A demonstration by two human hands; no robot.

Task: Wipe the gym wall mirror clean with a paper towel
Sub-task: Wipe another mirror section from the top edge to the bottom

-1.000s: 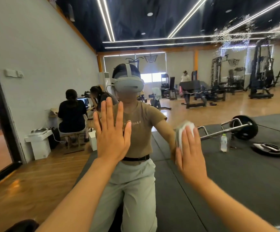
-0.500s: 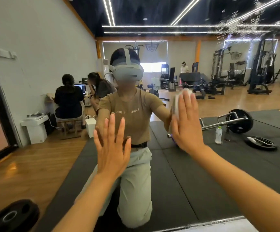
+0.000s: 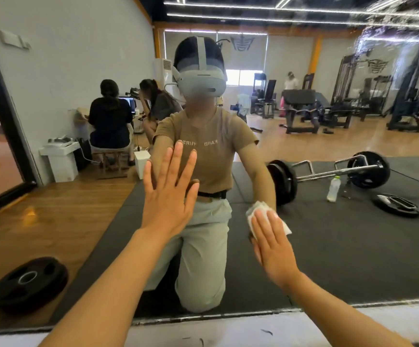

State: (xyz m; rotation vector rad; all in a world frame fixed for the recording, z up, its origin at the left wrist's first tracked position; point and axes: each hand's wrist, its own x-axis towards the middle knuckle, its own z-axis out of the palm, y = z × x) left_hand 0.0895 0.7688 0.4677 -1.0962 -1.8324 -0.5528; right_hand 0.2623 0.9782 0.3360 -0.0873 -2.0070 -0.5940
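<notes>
The wall mirror fills the view and reflects a kneeling person in a headset and the gym behind. My left hand lies flat against the glass with its fingers spread and straight. My right hand presses a crumpled white paper towel flat onto the glass, low and right of centre, with straight fingers. Most of the towel is hidden under the palm. Wet spray streaks mark the mirror's upper right.
The mirror's bottom edge meets a pale ledge just below my arms. The rest is reflection: a barbell, a plastic bottle, weight plates, black mats, gym machines and two seated people at a desk.
My right hand has slid the towel down the glass from about head height to waist height. My left hand stays flat on the mirror. The view has tilted down, showing the ledge.
</notes>
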